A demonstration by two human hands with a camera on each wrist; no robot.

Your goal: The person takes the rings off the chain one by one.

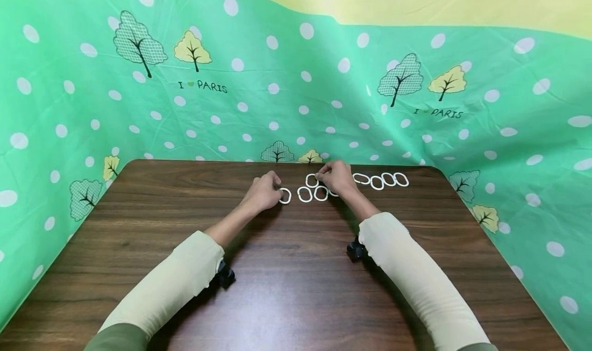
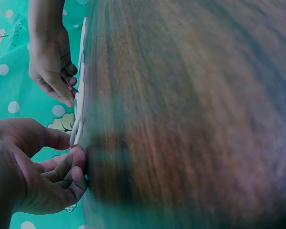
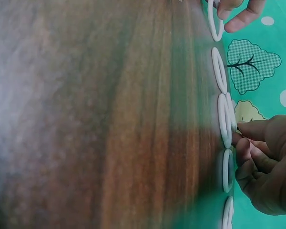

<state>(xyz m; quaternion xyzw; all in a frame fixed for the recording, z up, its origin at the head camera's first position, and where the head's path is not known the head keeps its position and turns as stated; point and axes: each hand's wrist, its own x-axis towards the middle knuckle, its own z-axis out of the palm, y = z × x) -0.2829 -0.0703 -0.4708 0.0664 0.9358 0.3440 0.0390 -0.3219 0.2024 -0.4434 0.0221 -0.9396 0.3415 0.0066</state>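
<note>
At the far side of the table, my left hand [image 1: 263,192] pinches a white oval ring [image 1: 289,197] by its left edge. In the left wrist view, thumb and fingers of the left hand [image 2: 43,167] meet at the ring. To its right, my right hand [image 1: 336,177] grips the right edge of another white oval ring [image 1: 307,182] between thumb and finger. Just in front of that one lie two rings, a left one [image 1: 299,195] and a right one [image 1: 316,196]. A further ring is partly hidden by the right hand. The right wrist view shows the right hand [image 3: 264,162] pinching its ring.
Several more white rings [image 1: 377,188] lie in a group to the right of the right hand. The dark wood table [image 1: 287,279] ends just behind the rings. A green dotted cloth [image 1: 287,117] hangs beyond its far edge and along both sides.
</note>
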